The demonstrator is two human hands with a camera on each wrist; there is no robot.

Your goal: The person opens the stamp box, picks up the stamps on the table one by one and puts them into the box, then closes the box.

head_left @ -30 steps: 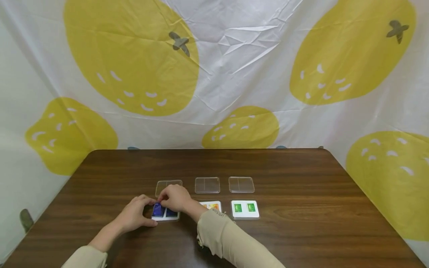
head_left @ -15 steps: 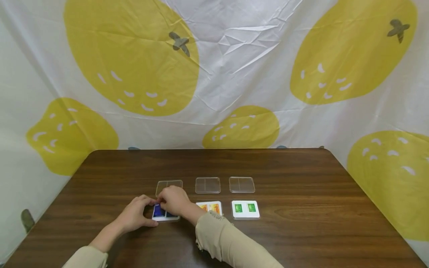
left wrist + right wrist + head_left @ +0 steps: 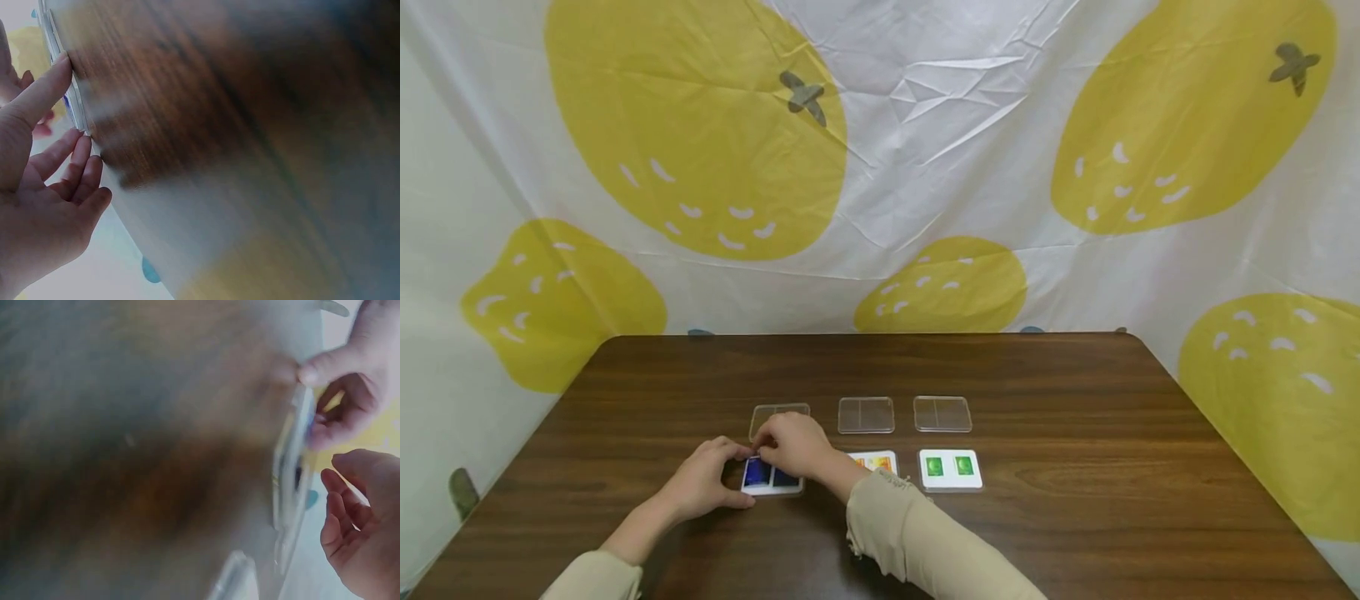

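Note:
A small flat white case (image 3: 775, 491) with two dark blue rectangles lies on the table in the head view. My left hand (image 3: 700, 477) holds its left side, thumb at the near corner and fingers at the far one; the left wrist view shows that thumb (image 3: 47, 87) against the case's edge. Over its far side reaches my right hand (image 3: 792, 442), fingertips bent down at the top of the left blue rectangle (image 3: 757, 472). From the right wrist, my right fingers (image 3: 334, 506) look loosely curled with nothing visible between them. The hand covers part of the right blue rectangle.
On the right lies a white case with green pictures (image 3: 950, 470); one with orange pictures (image 3: 880, 460) is partly behind the right forearm. Three clear plastic lids stand in a row behind, including a middle lid (image 3: 866, 415) and a right lid (image 3: 942, 414). A lemon-print cloth (image 3: 925, 167) hangs behind the table.
The left blue rectangle, tilted up under the right fingers a second ago, now lies flat in the case. The right forearm has shifted slightly; the left hand stays at the case.

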